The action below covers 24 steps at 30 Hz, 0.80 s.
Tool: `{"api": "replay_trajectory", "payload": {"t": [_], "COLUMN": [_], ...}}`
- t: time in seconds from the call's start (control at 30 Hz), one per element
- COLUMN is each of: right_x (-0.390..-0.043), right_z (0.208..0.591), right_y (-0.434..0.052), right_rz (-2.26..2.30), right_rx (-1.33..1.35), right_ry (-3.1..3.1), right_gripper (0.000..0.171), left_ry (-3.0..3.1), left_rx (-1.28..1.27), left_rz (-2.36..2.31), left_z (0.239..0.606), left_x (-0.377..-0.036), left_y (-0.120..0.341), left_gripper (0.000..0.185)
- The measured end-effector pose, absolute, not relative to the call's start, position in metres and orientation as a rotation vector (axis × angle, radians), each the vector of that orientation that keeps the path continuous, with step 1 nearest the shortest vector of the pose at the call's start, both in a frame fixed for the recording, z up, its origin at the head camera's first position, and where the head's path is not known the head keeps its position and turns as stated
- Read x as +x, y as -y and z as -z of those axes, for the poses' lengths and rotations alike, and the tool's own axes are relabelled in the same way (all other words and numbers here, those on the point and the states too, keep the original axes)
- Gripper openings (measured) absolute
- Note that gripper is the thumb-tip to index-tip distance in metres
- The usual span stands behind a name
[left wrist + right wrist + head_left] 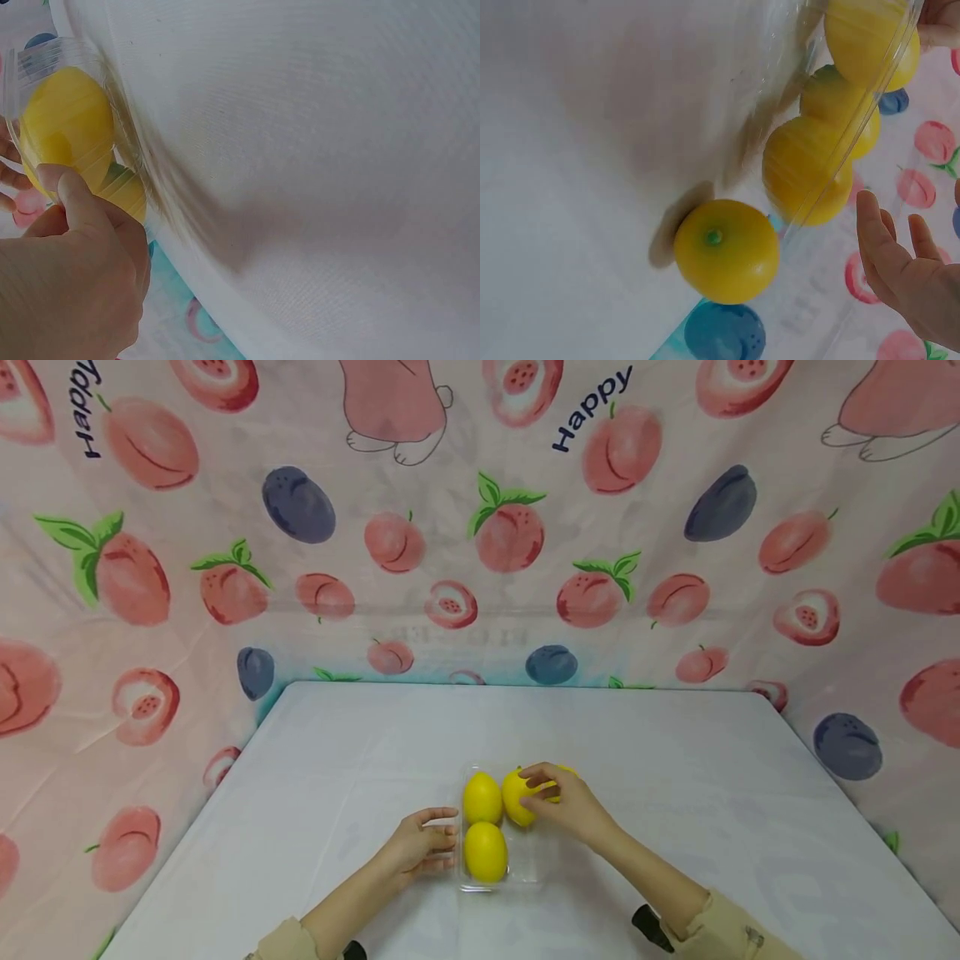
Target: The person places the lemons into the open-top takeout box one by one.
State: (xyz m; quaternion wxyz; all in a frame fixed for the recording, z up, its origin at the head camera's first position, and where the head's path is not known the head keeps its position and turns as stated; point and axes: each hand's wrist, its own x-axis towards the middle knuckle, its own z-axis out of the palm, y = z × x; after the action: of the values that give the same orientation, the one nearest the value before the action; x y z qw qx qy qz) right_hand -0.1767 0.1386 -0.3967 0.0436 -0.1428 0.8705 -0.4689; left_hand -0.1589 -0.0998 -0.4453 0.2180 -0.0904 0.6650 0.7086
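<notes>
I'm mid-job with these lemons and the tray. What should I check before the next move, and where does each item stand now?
1. Left hand steadying the clear tray: ok, it grips the left edge.
2. Front lemon and back lemon seated in the tray: ok.
3. Right hand gripping the third lemon: cannot tell; its fingers lie over it, yet look straight in the wrist view.
4. Loose lemon inside the tray: not ok, it lies on the table outside the wall.
5. Free space in the tray: ok, the front right corner is bare.
</notes>
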Motion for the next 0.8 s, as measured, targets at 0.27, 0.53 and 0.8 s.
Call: {"api": "replay_trajectory", "payload": {"t": [0.27,0.53,0.8], "right_x": [-0.183,-0.198,-0.218], "right_z": [0.398,0.393,0.396], "right_y": [-0.148,-0.171,-0.19], "right_rz": [1.419,1.463,1.466], "right_rx": [-0.318,-0.282,-0.19], "right_ry": [-2.708,-2.722,-2.716], "right_gripper": [0.03,0.035,0.043], "left_ry": [-1.851,-1.856,-1.875], "left_rx": [-0.257,-0.252,-0.267], "left_rz": [-1.966,-1.958,-1.944], "left_z": [0.444,0.445,0.445], "left_x": [-0.157,-0.156,-0.158], "left_y": [0.101,0.101,0.097], "left_gripper": [0.041,0.042,0.042]}}
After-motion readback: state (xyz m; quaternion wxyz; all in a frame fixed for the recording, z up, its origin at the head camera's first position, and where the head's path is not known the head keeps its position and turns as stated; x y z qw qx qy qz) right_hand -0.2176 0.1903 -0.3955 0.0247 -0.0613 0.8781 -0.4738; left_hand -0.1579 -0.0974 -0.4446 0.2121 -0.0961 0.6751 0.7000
